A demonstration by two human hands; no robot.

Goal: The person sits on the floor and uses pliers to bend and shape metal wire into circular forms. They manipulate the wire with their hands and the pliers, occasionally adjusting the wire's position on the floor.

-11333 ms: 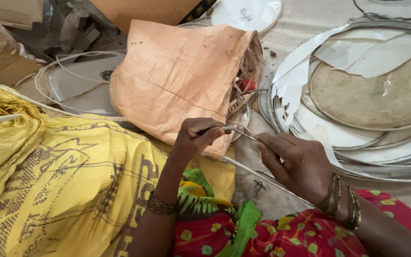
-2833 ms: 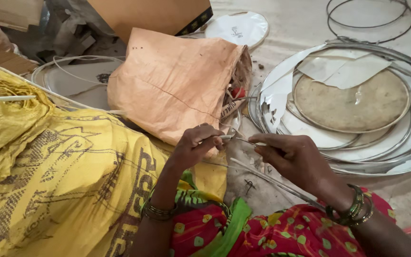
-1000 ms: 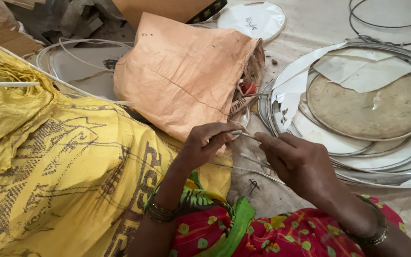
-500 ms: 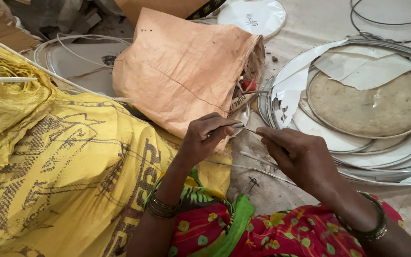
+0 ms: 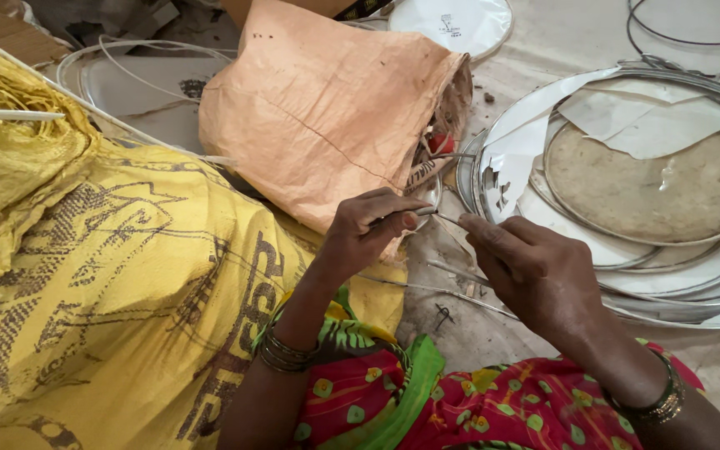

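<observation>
Floor (image 5: 560, 33) strewn with sacks and metal hoops. A thin wire (image 5: 427, 212) runs roughly level, left to right, between both hands. Left hand (image 5: 368, 233) pinches one end; right hand (image 5: 535, 271) closes on the other. Behind: orange sack (image 5: 327, 108); beside: yellow sack (image 5: 110, 283), hoops (image 5: 668, 275).

1. A yellow woven sack (image 5: 110, 275) with dark printed markings fills the left side, lying across the lap.
2. An orange-pink sack (image 5: 327, 108) lies at top centre, its open mouth facing right.
3. A brown cardboard box (image 5: 2, 29) sits in the top left corner.
</observation>
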